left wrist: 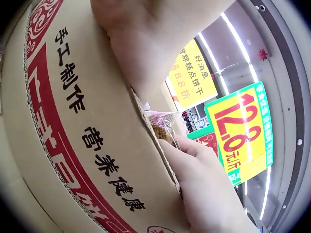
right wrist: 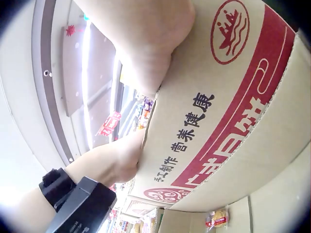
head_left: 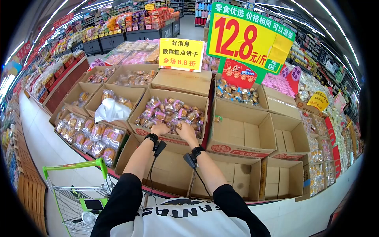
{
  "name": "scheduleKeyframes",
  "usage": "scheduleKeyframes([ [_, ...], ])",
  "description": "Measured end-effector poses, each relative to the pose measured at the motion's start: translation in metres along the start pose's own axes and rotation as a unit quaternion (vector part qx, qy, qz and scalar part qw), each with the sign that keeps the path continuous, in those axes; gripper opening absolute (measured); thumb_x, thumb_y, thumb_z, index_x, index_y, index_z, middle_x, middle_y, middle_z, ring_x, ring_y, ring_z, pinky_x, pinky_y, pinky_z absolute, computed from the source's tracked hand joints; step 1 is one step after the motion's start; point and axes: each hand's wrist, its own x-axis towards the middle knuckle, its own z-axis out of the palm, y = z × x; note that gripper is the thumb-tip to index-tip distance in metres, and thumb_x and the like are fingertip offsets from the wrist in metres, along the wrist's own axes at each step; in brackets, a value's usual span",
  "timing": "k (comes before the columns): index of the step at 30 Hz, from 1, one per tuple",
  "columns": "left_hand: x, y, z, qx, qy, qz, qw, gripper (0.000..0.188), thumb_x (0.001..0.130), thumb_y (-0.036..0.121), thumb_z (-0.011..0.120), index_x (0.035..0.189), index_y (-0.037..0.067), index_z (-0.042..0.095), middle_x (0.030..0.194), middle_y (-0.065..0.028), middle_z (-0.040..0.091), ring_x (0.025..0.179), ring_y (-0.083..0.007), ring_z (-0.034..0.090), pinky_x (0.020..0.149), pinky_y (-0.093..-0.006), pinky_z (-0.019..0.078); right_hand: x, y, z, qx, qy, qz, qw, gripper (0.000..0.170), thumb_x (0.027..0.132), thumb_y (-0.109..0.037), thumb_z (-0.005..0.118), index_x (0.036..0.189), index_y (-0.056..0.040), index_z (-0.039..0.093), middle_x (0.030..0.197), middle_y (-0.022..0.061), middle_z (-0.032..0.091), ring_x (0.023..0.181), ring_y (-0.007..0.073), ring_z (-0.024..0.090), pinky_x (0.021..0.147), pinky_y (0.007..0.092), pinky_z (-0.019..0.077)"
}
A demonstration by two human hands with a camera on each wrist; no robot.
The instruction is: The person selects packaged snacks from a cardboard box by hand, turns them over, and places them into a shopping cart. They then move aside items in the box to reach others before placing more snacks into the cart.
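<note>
Both hands reach over the front wall of a cardboard box (head_left: pixel 150 132) filled with small wrapped pastries (head_left: pixel 167 108) in clear and purple film. At the left part of that wall is my left hand (head_left: pixel 160 129), its fingertips down among the packs and hidden in the wrist views. My right hand (head_left: pixel 186 132) is a short way to its right. In the left wrist view, the thumb and fingers of the right hand (left wrist: pixel 199 170) pinch a wrapped pastry (left wrist: pixel 163 127) just behind the box edge.
Bare cardboard boxes (head_left: pixel 241 130) stand to the right and in front. Left are bagged pastries (head_left: pixel 92 136) and a white plastic bag (head_left: pixel 112 110) on another box. A green-handled shopping cart (head_left: pixel 75 166) is at lower left. Price signs (head_left: pixel 248 37) rise behind.
</note>
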Motion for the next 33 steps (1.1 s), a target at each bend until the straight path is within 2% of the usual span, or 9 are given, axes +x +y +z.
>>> scheduleKeyframes([
  [3,-0.003,0.003,-0.002,-0.001,-0.014,-0.018,1.0,0.053,0.073,0.041,0.041,0.108,0.003,0.053,0.115,-0.0155,0.048,0.105,-0.0304,0.047,0.088,-0.0376,0.0368,0.003,0.003,0.005,-0.002,0.003,-0.002,1.0,0.035,0.07,-0.025,0.055,0.093,0.001,0.051,0.086,0.0239,0.056,0.083,0.0371,0.053,0.073,0.0425,0.0429],
  [5,-0.002,0.003,0.002,0.0,0.031,-0.033,0.999,0.056,0.073,0.042,0.041,0.109,0.0,0.051,0.12,-0.0198,0.041,0.108,-0.0313,0.044,0.089,-0.0369,0.036,0.003,0.004,0.005,0.0,0.005,-0.006,1.0,0.035,0.07,-0.024,0.055,0.094,0.0009,0.051,0.086,0.0239,0.056,0.083,0.037,0.053,0.073,0.0424,0.0429],
  [10,0.004,0.0,0.002,0.005,0.013,-0.029,0.999,0.057,0.073,0.041,0.042,0.108,-0.003,0.05,0.122,-0.0214,0.039,0.11,-0.0316,0.042,0.089,-0.036,0.0357,0.002,0.0,0.002,0.004,-0.004,-0.002,1.0,0.035,0.07,-0.024,0.055,0.094,0.001,0.051,0.087,0.0235,0.056,0.084,0.0363,0.053,0.073,0.0419,0.0431],
  [15,0.03,-0.013,0.018,0.04,0.003,0.025,0.999,0.052,0.074,0.039,0.041,0.107,0.0,0.052,0.116,-0.0178,0.047,0.106,-0.0328,0.045,0.087,-0.0383,0.0371,0.003,0.001,0.002,-0.002,-0.005,-0.008,1.0,0.034,0.068,-0.02,0.056,0.096,-0.001,0.051,0.085,0.0225,0.057,0.08,0.0359,0.055,0.071,0.0426,0.0445],
  [18,0.001,0.0,-0.001,0.019,-0.004,-0.006,1.0,0.051,0.074,0.039,0.042,0.108,0.002,0.052,0.116,-0.0173,0.047,0.104,-0.0327,0.047,0.087,-0.0383,0.0375,0.004,0.002,0.003,-0.002,-0.004,-0.011,1.0,0.033,0.068,-0.02,0.056,0.094,-0.0003,0.052,0.084,0.0228,0.057,0.079,0.0361,0.055,0.07,0.0427,0.0446],
  [24,-0.01,0.006,-0.013,0.011,-0.042,-0.001,0.999,0.047,0.072,0.035,0.043,0.104,0.003,0.055,0.112,-0.0158,0.05,0.102,-0.0301,0.049,0.086,-0.038,0.0386,0.005,0.004,0.005,-0.005,-0.008,-0.004,1.0,0.038,0.068,-0.025,0.058,0.096,0.0007,0.052,0.084,0.0228,0.057,0.08,0.0362,0.055,0.071,0.0413,0.0442],
  [33,0.0,0.001,-0.007,0.0,-0.06,0.01,0.998,0.046,0.072,0.035,0.044,0.103,0.003,0.056,0.108,-0.0152,0.053,0.099,-0.0309,0.051,0.083,-0.0388,0.0398,0.005,0.005,0.005,0.0,-0.018,0.004,1.0,0.037,0.068,-0.025,0.057,0.096,0.0004,0.052,0.084,0.0222,0.057,0.08,0.0358,0.055,0.071,0.0408,0.0442],
])
